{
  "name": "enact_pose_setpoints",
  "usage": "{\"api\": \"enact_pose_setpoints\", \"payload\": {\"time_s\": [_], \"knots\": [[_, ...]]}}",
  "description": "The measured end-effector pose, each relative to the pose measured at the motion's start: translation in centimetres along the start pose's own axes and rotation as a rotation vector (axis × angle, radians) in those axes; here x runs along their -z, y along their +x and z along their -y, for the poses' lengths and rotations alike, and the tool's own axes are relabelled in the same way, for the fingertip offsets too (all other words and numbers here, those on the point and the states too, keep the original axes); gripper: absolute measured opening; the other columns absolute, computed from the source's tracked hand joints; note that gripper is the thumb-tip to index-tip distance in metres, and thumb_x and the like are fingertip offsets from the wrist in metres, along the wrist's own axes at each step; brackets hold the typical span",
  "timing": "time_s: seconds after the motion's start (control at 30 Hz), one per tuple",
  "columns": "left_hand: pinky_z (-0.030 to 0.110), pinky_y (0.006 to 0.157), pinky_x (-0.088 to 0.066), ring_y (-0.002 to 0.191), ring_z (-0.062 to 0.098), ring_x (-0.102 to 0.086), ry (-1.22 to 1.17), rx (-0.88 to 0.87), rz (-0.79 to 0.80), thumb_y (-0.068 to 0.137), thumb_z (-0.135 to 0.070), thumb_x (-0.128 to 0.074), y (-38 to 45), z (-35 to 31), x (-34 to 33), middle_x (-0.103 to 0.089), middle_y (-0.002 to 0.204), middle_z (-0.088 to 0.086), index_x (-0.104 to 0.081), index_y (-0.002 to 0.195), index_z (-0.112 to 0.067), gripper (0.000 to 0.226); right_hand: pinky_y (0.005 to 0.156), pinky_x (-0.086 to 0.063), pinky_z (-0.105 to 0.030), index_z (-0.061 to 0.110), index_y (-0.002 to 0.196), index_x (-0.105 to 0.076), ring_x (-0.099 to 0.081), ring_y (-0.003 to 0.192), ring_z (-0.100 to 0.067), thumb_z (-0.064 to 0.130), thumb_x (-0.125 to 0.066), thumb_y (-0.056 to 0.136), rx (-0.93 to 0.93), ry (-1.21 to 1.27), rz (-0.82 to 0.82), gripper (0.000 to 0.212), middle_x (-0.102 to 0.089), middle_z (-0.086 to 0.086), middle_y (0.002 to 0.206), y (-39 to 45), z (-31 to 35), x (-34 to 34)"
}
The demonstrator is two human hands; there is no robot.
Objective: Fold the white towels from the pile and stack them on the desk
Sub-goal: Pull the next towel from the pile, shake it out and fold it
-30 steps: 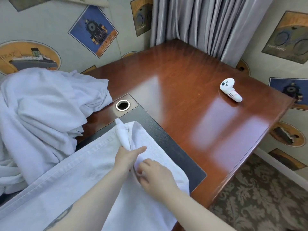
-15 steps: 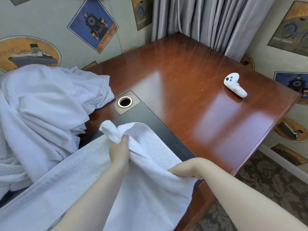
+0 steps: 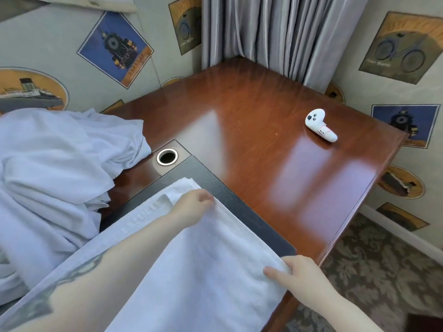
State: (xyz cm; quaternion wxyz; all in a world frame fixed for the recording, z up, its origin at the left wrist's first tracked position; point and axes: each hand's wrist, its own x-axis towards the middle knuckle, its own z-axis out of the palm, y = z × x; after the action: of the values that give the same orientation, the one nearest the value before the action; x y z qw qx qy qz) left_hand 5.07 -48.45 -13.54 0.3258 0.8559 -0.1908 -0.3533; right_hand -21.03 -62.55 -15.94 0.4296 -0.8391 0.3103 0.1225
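A white towel (image 3: 211, 264) lies stretched flat over the dark inlay at the near edge of the wooden desk (image 3: 275, 144). My left hand (image 3: 191, 207) grips its far corner, fingers curled on the cloth. At the near right corner, by the desk's front edge, my right hand (image 3: 297, 271) pinches the towel. A rumpled pile of white towels (image 3: 60, 168) fills the left side of the desk, touching the flat towel's left edge.
A white game controller (image 3: 320, 125) lies at the desk's right side. A round metal cable hole (image 3: 167, 156) sits just beyond the towel. Grey curtains (image 3: 275, 32) hang behind the far corner. Patterned carpet (image 3: 383, 271) lies below on the right.
My hands have drawn apart along the towel's edge, left toward the far corner and right toward the front edge. The bunched towel now lies spread flat.
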Motion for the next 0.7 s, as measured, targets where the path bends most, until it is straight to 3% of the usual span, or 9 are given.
{"api": "enact_pose_setpoints", "payload": {"time_s": [0.07, 0.13, 0.2, 0.33, 0.47, 0.6, 0.7], "knots": [[0.035, 0.087, -0.049, 0.112, 0.023, -0.052, 0.438, -0.239, -0.071, 0.094, -0.002, -0.041, 2.0, 0.2, 1.9, -0.060, 0.116, -0.002, -0.060, 0.122, -0.024, 0.040, 0.054, -0.021, -0.029, 0.018, 0.060, -0.045, -0.034, 0.051, -0.009, 0.055, -0.060, 0.084, 0.007, 0.005, -0.066, 0.047, -0.035, 0.004, 0.056, -0.4, 0.0, -0.6], [0.038, 0.102, -0.037, 0.124, 0.021, -0.042, 0.891, -0.378, 0.120, 0.085, 0.007, -0.038, 3.9, 0.3, 3.4, -0.049, 0.132, -0.007, -0.050, 0.135, -0.029, 0.063, 0.059, -0.032, -0.029, 0.023, 0.070, -0.055, -0.046, 0.062, -0.008, 0.048, -0.058, 0.091, 0.030, -0.006, -0.106, 0.033, -0.047, 0.004, 0.067, -0.5, 0.0, -1.1], [0.037, 0.107, -0.030, 0.126, 0.019, -0.040, 1.193, -0.425, 0.268, 0.083, 0.006, -0.040, 5.5, 0.2, 4.6, -0.046, 0.134, -0.010, -0.044, 0.136, -0.033, 0.066, 0.072, -0.040, -0.031, 0.020, 0.083, -0.060, -0.052, 0.080, -0.014, 0.042, -0.055, 0.095, 0.033, -0.079, -0.124, 0.025, -0.052, 0.002, 0.076, -0.6, -0.2, -1.6], [0.030, 0.095, -0.027, 0.115, 0.015, -0.043, 1.466, -0.508, 0.320, 0.090, -0.014, -0.053, 7.5, -1.3, 5.4, -0.054, 0.123, -0.010, -0.046, 0.126, -0.031, 0.040, 0.072, -0.031, -0.029, 0.033, 0.075, -0.039, -0.038, 0.086, -0.016, 0.047, -0.049, 0.095, -0.020, -0.204, -0.160, 0.027, -0.040, 0.008, 0.057, -0.8, -0.9, -2.1], [0.035, 0.093, -0.026, 0.121, 0.016, -0.040, 1.666, -0.414, 0.444, 0.095, -0.034, -0.055, 8.0, -2.4, 4.9, -0.055, 0.125, -0.007, -0.045, 0.132, -0.031, 0.039, 0.069, -0.028, -0.031, 0.032, 0.067, -0.026, -0.031, 0.078, -0.011, 0.065, -0.034, 0.088, -0.080, -0.198, -0.195, 0.040, -0.039, 0.003, 0.053, -0.7, -0.4, -2.6], [0.039, 0.106, -0.020, 0.122, 0.015, -0.043, 1.693, -0.354, 0.290, 0.098, -0.030, -0.051, 8.3, -2.8, 5.5, -0.058, 0.118, 0.000, -0.053, 0.119, -0.031, 0.020, 0.074, -0.030, -0.031, 0.029, 0.064, -0.026, -0.034, 0.078, -0.011, 0.074, -0.026, 0.085, -0.113, -0.258, -0.235, 0.049, -0.042, 0.004, 0.059, -0.4, 0.5, -3.2], [0.038, 0.110, -0.017, 0.120, 0.010, -0.044, 1.723, -0.400, 0.122, 0.097, -0.017, -0.048, 8.4, -1.8, 6.3, -0.060, 0.115, -0.007, -0.053, 0.117, -0.031, 0.025, 0.074, -0.024, -0.031, 0.033, 0.067, -0.029, -0.034, 0.081, -0.013, 0.073, -0.027, 0.087, -0.116, -0.262, -0.294, 0.045, -0.043, 0.006, 0.067, 0.5, 1.4, -3.3]]}}
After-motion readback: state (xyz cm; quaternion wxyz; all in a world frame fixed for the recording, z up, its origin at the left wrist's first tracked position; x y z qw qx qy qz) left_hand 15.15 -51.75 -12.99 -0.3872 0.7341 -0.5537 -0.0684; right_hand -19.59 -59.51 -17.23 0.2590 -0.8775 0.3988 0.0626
